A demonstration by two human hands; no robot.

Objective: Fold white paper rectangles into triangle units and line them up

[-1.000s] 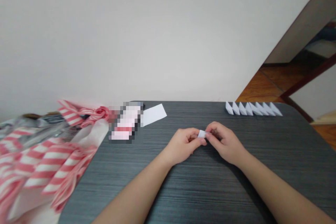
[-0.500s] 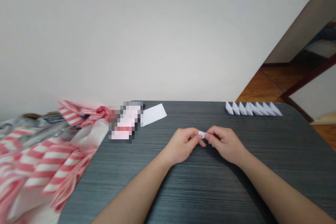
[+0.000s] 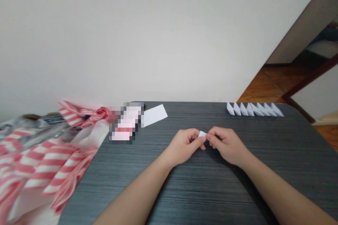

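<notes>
Dark, wood-grained table against a pale wall. Two bare hands meet over its middle, fingertips nearly together. Between them, a small white piece of paper, mostly covered by fingers. Left hand grips it at the left, thumb across its lower front. Right hand pinches the right end between thumb and forefinger; remaining fingers curled in. Cannot tell whether either hand rests on the tabletop.

Far right of table: a row of folded white paper shapes, close together, points slanting. Far left: a plain white sheet, lying flat, just beside a pink-and-white item with a red band, its details blurred. Left of the table, red-and-white striped cloth lies heaped. Brown wooden floor beyond the right edge.
</notes>
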